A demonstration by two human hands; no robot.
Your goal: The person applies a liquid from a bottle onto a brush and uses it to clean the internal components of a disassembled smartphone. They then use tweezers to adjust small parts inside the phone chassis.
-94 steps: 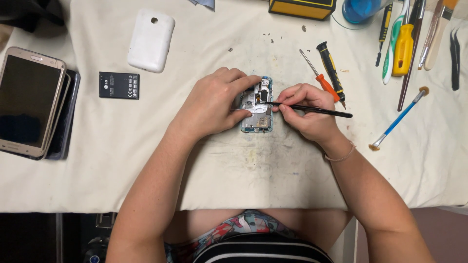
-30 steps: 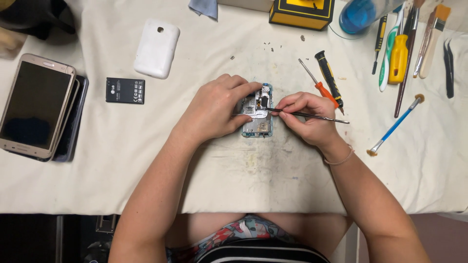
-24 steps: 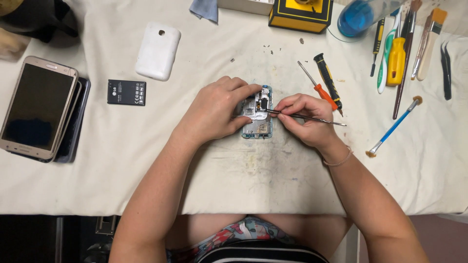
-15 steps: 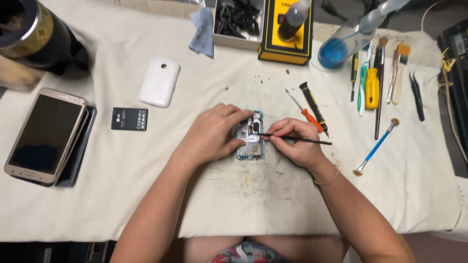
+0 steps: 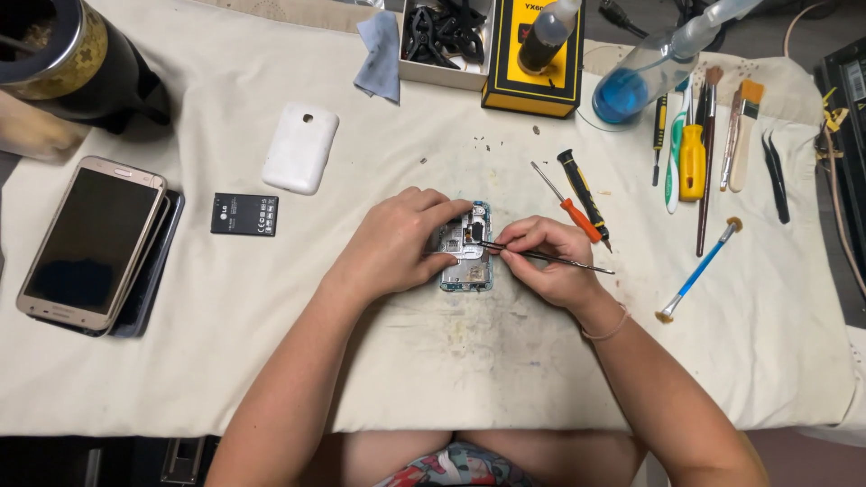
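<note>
— Phone board [image 5: 466, 260], opened and small, lies on the cream cloth [image 5: 451, 361] at the table's middle; where does the grip sit?

— The left hand [image 5: 397, 243] clamps its left edge with fingers curled over the top. The right hand [image 5: 546, 261] pinches a thin dark metal tool [image 5: 550, 259], tip on the board's middle.

— Changed from half a second back?

— The view has tipped up, so the yellow box [image 5: 534, 54] and blue spray bottle [image 5: 649, 68] show fuller; hands and board keep their places.

— Pose?

— Both forearms rise from the bottom edge and meet at the board; the right wrist rests on the cloth, beside the orange screwdriver [image 5: 566, 204].
</note>
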